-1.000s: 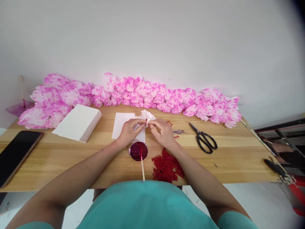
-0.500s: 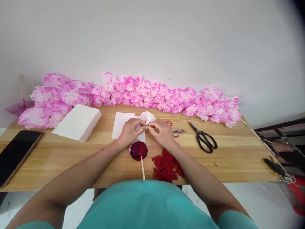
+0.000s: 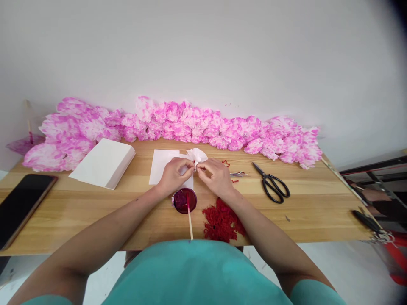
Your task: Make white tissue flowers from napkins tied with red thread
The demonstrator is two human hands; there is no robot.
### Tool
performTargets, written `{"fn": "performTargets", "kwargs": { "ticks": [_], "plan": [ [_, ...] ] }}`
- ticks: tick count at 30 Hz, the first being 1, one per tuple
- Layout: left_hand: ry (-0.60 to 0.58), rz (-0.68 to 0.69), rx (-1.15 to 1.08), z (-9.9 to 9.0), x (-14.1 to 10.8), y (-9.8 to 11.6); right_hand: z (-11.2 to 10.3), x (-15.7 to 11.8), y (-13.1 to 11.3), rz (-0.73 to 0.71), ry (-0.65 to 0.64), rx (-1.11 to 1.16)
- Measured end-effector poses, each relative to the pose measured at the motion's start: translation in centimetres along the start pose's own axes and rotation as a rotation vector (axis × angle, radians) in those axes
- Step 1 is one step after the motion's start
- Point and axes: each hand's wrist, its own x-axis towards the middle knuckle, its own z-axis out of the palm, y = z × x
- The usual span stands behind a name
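Note:
A white paper flower [image 3: 198, 155] is pinched at its gathered base between both hands. My left hand [image 3: 176, 173] is closed on it from the left, fingertips meeting those of my right hand [image 3: 216, 175], also closed at the base. A bit of red shows at the gathered paper; its detail is too small to make out. Under my left hand lie white paper sheets [image 3: 160, 166]. Nearer to me is a round dish of dark red-purple dye [image 3: 182, 205] with a stick [image 3: 190, 225] resting in it. A heap of red yarn pieces [image 3: 219, 222] lies by my right forearm.
Pink-and-white paper flowers [image 3: 197, 123] line the wall. A white paper stack [image 3: 104, 163] and a phone [image 3: 25, 207] lie left. Black-handled scissors [image 3: 274, 186] and small metal scissors [image 3: 238, 174] lie right, with a black-handled tool [image 3: 366, 221] by the right edge.
Almost nothing differs. Both hands stay at the flower's base with only slight finger movement, and the white paper has shifted a little.

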Motion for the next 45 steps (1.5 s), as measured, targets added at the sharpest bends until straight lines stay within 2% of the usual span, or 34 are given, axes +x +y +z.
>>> {"fn": "performTargets", "kwargs": {
  "ticks": [16, 31, 45],
  "plan": [
    [0.0, 0.055, 0.085, 0.06, -0.01, -0.02, 0.13, -0.1, -0.02, -0.016, 0.024, -0.033],
    [0.02, 0.01, 0.075, 0.11, -0.11, 0.02, 0.07, -0.04, -0.04, -0.024, 0.017, -0.036],
    [0.006, 0.038, 0.097, 0.09, -0.04, 0.19, 0.15, -0.14, -0.08, 0.001, 0.012, -0.06]
  ]
}}
